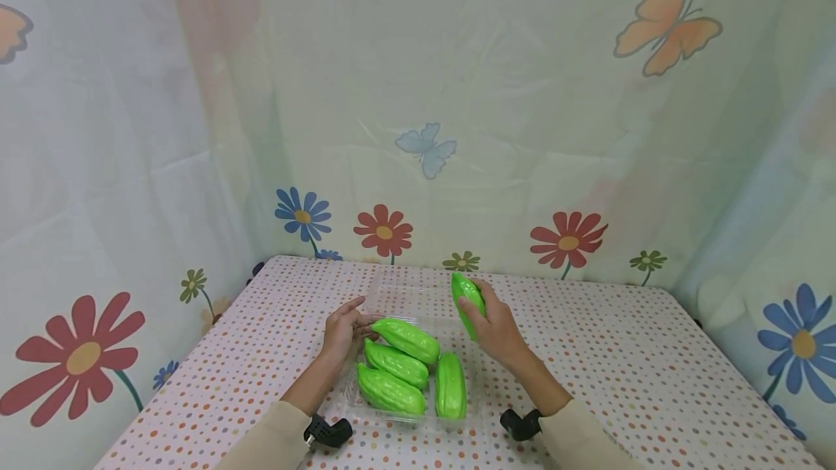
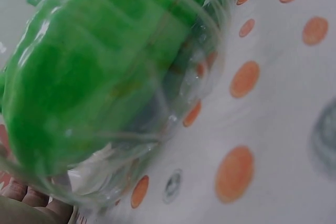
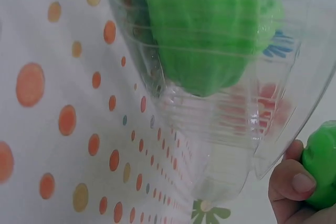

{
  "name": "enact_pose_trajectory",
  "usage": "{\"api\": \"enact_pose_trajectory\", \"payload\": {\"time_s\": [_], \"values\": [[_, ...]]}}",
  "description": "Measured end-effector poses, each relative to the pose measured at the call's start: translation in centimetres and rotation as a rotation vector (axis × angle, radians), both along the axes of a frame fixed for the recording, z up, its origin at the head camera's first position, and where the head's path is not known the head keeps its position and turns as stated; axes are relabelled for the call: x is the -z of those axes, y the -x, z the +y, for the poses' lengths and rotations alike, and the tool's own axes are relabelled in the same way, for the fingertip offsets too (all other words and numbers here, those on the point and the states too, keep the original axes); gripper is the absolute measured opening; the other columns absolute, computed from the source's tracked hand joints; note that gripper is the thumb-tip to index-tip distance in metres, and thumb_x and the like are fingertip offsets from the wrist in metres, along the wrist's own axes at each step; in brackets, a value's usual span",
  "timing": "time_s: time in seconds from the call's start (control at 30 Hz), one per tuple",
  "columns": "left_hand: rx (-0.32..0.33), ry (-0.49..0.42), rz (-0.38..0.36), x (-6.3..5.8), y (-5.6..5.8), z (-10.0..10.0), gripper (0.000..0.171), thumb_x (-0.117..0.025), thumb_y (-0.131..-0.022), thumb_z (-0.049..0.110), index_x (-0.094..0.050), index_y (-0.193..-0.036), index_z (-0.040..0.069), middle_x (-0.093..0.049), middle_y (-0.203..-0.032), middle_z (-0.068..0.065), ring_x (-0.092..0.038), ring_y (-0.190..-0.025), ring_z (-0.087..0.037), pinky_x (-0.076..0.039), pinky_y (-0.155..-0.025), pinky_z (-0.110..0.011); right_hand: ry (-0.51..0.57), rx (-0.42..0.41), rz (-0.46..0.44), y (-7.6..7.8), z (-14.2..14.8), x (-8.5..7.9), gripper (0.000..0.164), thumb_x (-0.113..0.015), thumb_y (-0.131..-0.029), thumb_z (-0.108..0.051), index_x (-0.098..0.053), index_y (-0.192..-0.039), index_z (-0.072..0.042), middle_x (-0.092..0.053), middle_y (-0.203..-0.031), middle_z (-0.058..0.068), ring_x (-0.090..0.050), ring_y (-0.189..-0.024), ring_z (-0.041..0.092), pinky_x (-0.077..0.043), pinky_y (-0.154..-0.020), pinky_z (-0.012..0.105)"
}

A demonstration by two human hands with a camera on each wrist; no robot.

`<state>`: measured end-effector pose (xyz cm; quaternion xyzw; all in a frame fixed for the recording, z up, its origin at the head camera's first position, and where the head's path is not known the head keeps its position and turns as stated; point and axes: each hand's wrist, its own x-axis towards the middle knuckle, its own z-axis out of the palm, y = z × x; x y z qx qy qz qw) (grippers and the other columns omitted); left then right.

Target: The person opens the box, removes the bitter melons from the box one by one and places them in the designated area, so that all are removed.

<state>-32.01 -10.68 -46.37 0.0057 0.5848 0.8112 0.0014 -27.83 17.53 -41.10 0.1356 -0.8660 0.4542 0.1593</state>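
Note:
My right hand grips a bright green bitter melon above the back right of a clear plastic box. In the right wrist view, the thumb and fingers wrap around that bitter melon, outside the box wall. Inside the box, several like bitter melons lie slantwise on the left, and another bitter melon stands lengthwise on the right. By the box's back left edge is my left hand, fingers extended at the rim near the rearmost bitter melon.
The box's clear lid stands open at the back. Beneath is a table with a dotted cover. Curtains with printed flowers and butterflies rise at the back and both sides. A dark wrist device sits at each cuff.

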Motion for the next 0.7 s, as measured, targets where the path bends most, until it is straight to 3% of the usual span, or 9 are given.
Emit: {"api": "enact_pose_trajectory", "payload": {"time_s": [0.23, 0.5, 0.7], "values": [[-0.009, 0.010, 0.001, 0.2, -0.1, -0.1, 0.060, -0.040, -0.091, -0.005, -0.038, -0.151, -0.007, -0.070, -0.110, -0.032, -0.072, -0.066, -0.013, -0.059, -0.069, -0.034, 0.046, 0.048, -0.120, 0.8, 0.4, 0.2, 0.054, -0.047, -0.106, -0.035, -0.037, -0.146, 0.000, -0.059, -0.098, 0.019, -0.055, -0.073, 0.023, -0.049, -0.057, 0.034], [-0.004, 0.013, 0.002, 0.1, -0.2, 0.1, 0.061, -0.041, -0.091, -0.004, -0.037, -0.151, -0.006, -0.069, -0.112, -0.034, -0.072, -0.067, -0.014, -0.059, -0.068, -0.033, 0.119, 0.184, -0.241, 1.5, 0.8, -0.1, 0.057, -0.043, -0.106, -0.042, -0.032, -0.141, 0.002, -0.054, -0.087, 0.016, -0.051, -0.057, 0.019, -0.047, -0.042, 0.032], [-0.012, 0.010, 0.005, 0.0, -0.1, 0.2, 0.060, -0.040, -0.091, -0.005, -0.038, -0.151, -0.007, -0.071, -0.108, -0.032, -0.071, -0.065, -0.012, -0.059, -0.066, -0.033, 0.138, 0.282, -0.288, 1.8, 1.1, -0.2, 0.058, -0.043, -0.105, -0.041, -0.030, -0.142, 0.003, -0.053, -0.097, 0.019, -0.053, -0.068, 0.020, -0.048, -0.053, 0.030]]}}
